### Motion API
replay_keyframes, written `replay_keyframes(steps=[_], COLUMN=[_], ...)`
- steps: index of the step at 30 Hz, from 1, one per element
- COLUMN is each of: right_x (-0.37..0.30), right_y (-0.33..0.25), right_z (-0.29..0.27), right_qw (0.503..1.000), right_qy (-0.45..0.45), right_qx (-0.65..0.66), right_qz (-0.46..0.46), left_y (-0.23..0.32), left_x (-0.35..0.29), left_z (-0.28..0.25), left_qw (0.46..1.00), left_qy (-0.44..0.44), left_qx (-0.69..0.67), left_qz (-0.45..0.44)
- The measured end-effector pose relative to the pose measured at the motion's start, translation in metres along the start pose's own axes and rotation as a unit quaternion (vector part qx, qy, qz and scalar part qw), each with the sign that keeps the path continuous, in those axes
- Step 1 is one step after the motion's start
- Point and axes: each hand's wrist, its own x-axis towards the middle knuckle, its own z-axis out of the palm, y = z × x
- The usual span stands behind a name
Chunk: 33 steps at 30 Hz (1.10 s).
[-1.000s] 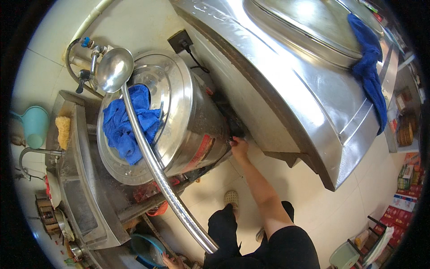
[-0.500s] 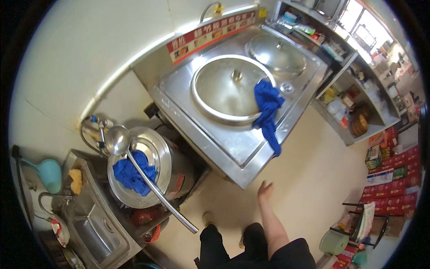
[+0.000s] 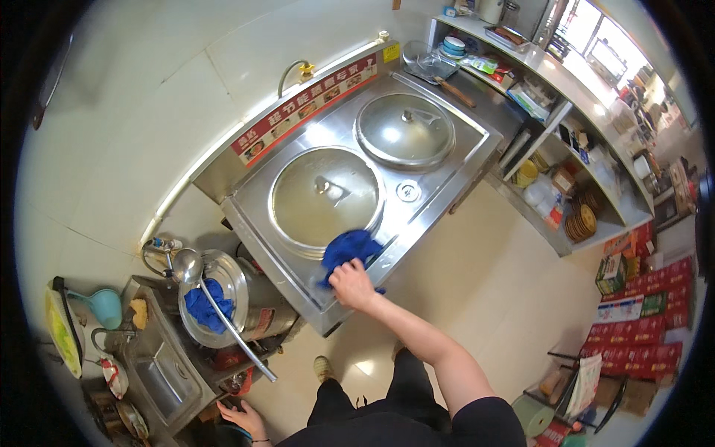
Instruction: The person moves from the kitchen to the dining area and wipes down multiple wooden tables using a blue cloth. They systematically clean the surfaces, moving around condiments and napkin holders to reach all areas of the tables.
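Where the right fingers (image 3: pixel 339 277) meet the blue cloth (image 3: pixel 350 249): I read them as curled down onto its near side, grasping it; their undersides are hidden from me.
Right hand (image 3: pixel 354 286): by far the nearer one, wrist at the counter's near edge, forearm lying toward 4 to 5 o'clock.
Blue cloth: its bulk lies at 12 o'clock from those fingers, just beside the near lid's rim, over the steel counter (image 3: pixel 292 277); bunched and partly blurred, its longer spread seems to run 8 to 2 o'clock.
Near lid (image 3: pixel 316 197): 11 o'clock, round and knobbed.
Far lid (image 3: pixel 402 136): toward 1 o'clock, beyond it.
Steel barrel (image 3: pixel 269 299): 9 o'clock, well apart, a ladle (image 3: pixel 188 265) and a second blue cloth (image 3: pixel 208 307) across its top.
Left hand (image 3: pixel 244 419): 7 o'clock, low in my view, fingers loosely spread, nothing seen in them.
White shelf unit (image 3: pixel 596 112): 2 o'clock, farther out.
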Motion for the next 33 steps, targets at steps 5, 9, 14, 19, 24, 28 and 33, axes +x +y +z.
replay_keyframes(steps=[5, 9, 14, 19, 24, 28, 33], right_x=[-0.018, -0.017, 0.033, 0.126, 0.211, 0.253, 0.242], right_y=[0.121, 0.231, 0.286, 0.303, 0.283, 0.289, 0.302], right_z=[-0.026, -0.036, -0.084, -0.157, -0.193, -0.156, -0.043], right_qw=[0.998, 0.972, 0.868, 0.848, 0.865, 0.917, 0.977], right_qy=[0.016, 0.010, 0.257, 0.343, 0.328, 0.285, -0.164], right_qx=[0.041, -0.059, 0.185, 0.293, 0.330, 0.268, 0.022], right_qz=[0.036, 0.227, 0.382, 0.278, 0.189, 0.075, 0.133], left_y=[0.073, 0.096, 0.082, 0.098, 0.123, 0.143, 0.088], left_x=[-0.076, -0.128, -0.146, -0.145, -0.137, -0.128, -0.130], left_z=[0.006, -0.008, -0.009, 0.022, 0.065, 0.071, 0.067], left_qw=[1.000, 1.000, 0.995, 0.991, 0.982, 0.972, 0.980], left_qy=[-0.002, 0.007, 0.068, 0.080, 0.072, 0.058, 0.073], left_qx=[0.003, 0.025, 0.062, -0.006, -0.108, -0.127, -0.044], left_qz=[-0.024, -0.003, -0.025, -0.109, -0.141, -0.187, -0.182])
